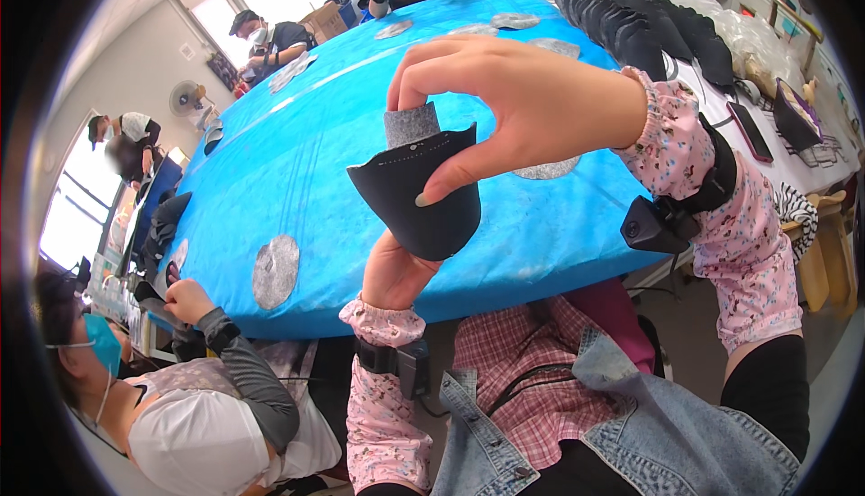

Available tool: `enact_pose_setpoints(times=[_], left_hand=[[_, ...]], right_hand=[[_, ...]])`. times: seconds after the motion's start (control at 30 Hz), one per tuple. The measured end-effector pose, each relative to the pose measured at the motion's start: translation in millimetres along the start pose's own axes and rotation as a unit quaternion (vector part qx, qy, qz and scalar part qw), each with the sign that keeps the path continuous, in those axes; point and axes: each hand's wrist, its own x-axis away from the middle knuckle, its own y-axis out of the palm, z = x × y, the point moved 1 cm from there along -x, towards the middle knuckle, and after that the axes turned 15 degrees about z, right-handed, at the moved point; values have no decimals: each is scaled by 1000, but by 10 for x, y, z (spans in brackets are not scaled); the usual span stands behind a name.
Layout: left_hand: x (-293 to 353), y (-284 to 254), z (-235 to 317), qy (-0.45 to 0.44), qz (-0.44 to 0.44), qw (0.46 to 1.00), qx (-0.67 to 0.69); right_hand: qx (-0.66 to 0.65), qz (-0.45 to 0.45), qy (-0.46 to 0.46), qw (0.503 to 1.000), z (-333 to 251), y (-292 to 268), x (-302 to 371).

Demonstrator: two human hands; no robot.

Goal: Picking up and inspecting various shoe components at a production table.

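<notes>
A black cup-shaped fabric piece (419, 199) with a stitched, curved upper edge is up in front of me over the near side of the table. Out of its top sticks a grey felt piece (412, 124). My right hand (532, 91) arches over it from the right, closed, its thumb pressed on the black front and its bent fingers down behind the grey felt. From below, my left hand (396, 275) holds the black piece at its lower back; the fingers are hidden behind it.
A blue-covered table (333, 154) carries scattered grey felt ovals (277, 271). At the far right lie a row of black pieces (604, 27), clear plastic bags (721, 23) and a phone (750, 132). A masked co-worker (198, 397) sits close on my left; several others work farther round the table.
</notes>
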Motion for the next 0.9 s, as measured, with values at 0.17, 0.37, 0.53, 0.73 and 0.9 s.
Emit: enact_pose_setpoints(times=[0.17,0.37,0.53,0.73,0.9], left_hand=[[6,-65,-12,-6,2,1000,-13],[-21,-67,-4,-13,0,1000,-23],[-20,-97,0,-12,-5,1000,-27],[-18,-28,-14,4,11,999,-30],[-55,-168,32,13,-62,997,-53]], right_hand=[[-36,19,-7,999,-10,22,-27],[-14,-10,3,1000,-27,-21,9],[-16,-12,0,1000,-13,-6,19],[-27,-13,5,1000,33,10,51],[-37,20,-4,999,42,32,54]])
